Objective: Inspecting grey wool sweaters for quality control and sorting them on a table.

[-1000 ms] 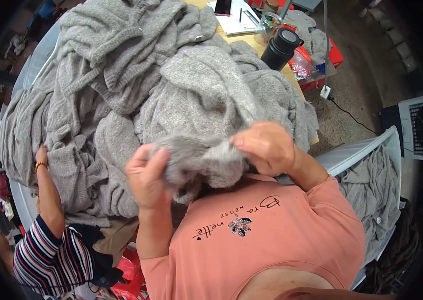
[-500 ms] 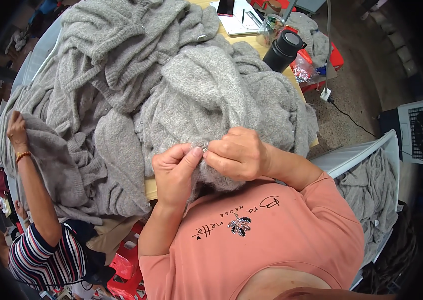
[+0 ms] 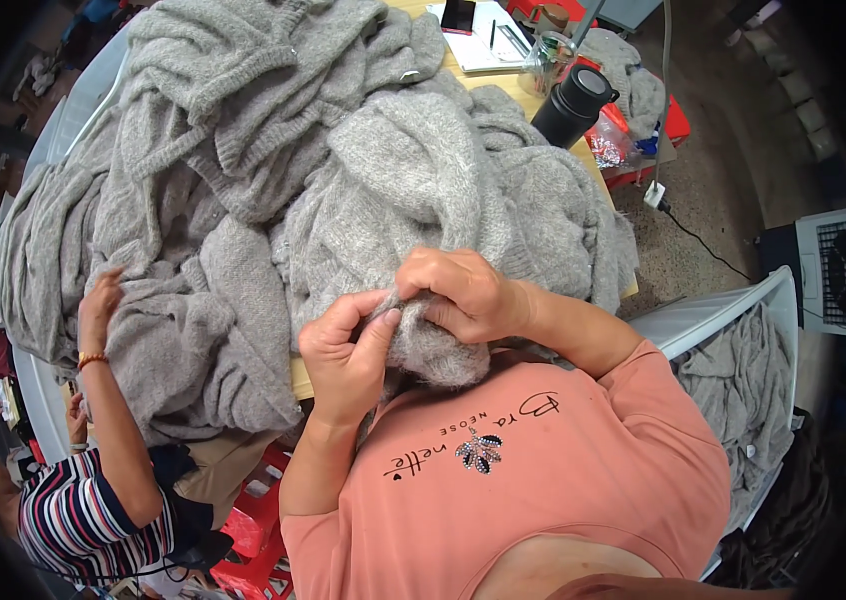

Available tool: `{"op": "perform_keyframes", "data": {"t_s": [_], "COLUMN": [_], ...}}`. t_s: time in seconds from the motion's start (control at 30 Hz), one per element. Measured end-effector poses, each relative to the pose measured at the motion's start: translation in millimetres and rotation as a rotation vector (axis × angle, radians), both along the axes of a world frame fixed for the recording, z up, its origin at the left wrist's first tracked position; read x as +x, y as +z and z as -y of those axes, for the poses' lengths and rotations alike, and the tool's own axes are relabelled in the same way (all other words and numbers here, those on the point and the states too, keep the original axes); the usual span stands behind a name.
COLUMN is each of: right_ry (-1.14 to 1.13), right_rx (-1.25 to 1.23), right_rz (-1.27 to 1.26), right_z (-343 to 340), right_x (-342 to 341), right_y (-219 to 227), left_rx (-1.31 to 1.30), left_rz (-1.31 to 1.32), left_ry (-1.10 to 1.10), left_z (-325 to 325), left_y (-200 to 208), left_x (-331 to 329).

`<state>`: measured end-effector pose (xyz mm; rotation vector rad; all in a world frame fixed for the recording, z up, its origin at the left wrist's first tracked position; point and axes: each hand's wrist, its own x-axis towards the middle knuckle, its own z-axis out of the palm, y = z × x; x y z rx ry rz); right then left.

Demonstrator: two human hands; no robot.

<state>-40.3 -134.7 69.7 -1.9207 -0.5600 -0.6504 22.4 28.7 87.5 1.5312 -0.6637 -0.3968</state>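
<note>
A fluffy light-grey knitted garment [image 3: 393,210] lies bunched on the table in front of me, one end drawn to the near edge. My left hand [image 3: 348,345] pinches a fold of it between thumb and forefinger. Just right of that, my right hand [image 3: 463,290] grips the same fold, its fingers curled inward above the left thumb. The two hands nearly touch. A lump of the knit hangs below them against my pink shirt [image 3: 543,470]. Whatever may lie between the fingertips is too small to make out.
Grey knits [image 3: 213,110] heap across the table's left and back. At the left, a co-worker's hand [image 3: 98,305] rests by the pile. A black flask [image 3: 573,105], a glass jar [image 3: 547,65] and a notebook [image 3: 483,38] stand or lie behind. At right sits a white bin [image 3: 783,330] of knits.
My right hand has shifted slightly up and left, its fingers now bent over the pulled-up fold. The co-worker's hand has moved right and down, letting go of the cloth it held up.
</note>
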Motion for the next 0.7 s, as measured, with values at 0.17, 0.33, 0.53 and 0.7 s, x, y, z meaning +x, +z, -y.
{"op": "perform_keyframes", "data": {"t_s": [0.17, 0.33, 0.53, 0.7], "right_ry": [-0.123, -0.165, -0.359, -0.396], "right_rx": [-0.021, -0.163, -0.352, -0.315], "right_rz": [-0.151, -0.147, 0.147, 0.178], "right_z": [-3, -3, -10, -14], "right_x": [0, -3, -8, -6], "right_y": [1, -1, -6, -8], "left_rx": [0.063, 0.088, 0.069, 0.029], "left_rz": [0.117, 0.193, 0.3, 0.711], "left_ry": [0.054, 0.054, 0.086, 0.157], "left_z": [0, -2, 0, 6], "left_y": [1, 0, -1, -5], "left_x": [0, 0, -2, -6]}}
